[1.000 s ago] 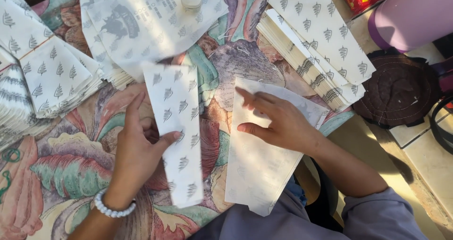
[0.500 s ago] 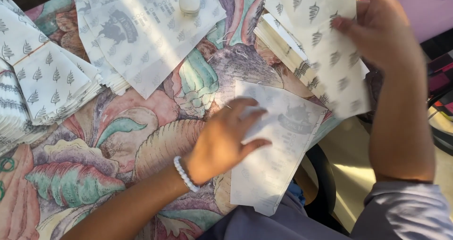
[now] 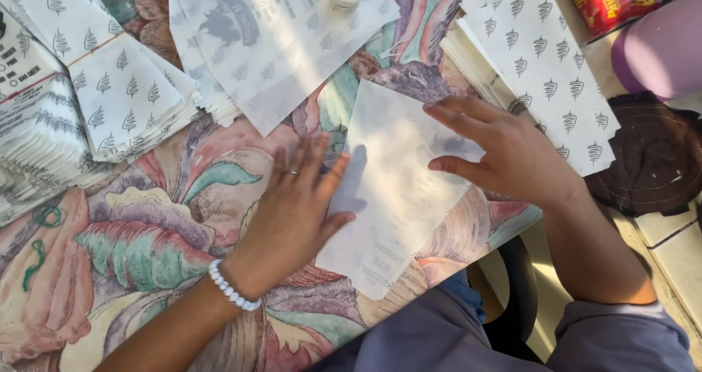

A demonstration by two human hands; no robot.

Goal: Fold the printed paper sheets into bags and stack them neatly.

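Busy floral surface (image 3: 146,255), paper stacks all round. My left hand (image 3: 292,218) and right hand (image 3: 512,160) lie flat, fingers open, pressing the blank sheet (image 3: 387,196) at the near edge. It overhangs, so it could slide off or crease crooked.

Paper sheet (image 3: 398,189) lies on the desk (image 3: 146,248) between both hands; bag stacks (image 3: 110,101) left, sheet pile (image 3: 541,58) right.

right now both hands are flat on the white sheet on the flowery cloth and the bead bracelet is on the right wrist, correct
Not quite. The head view shows the bead bracelet on the left wrist, not the right. The rest holds: left hand and right hand both lie flat on the white sheet on the flowery cloth.
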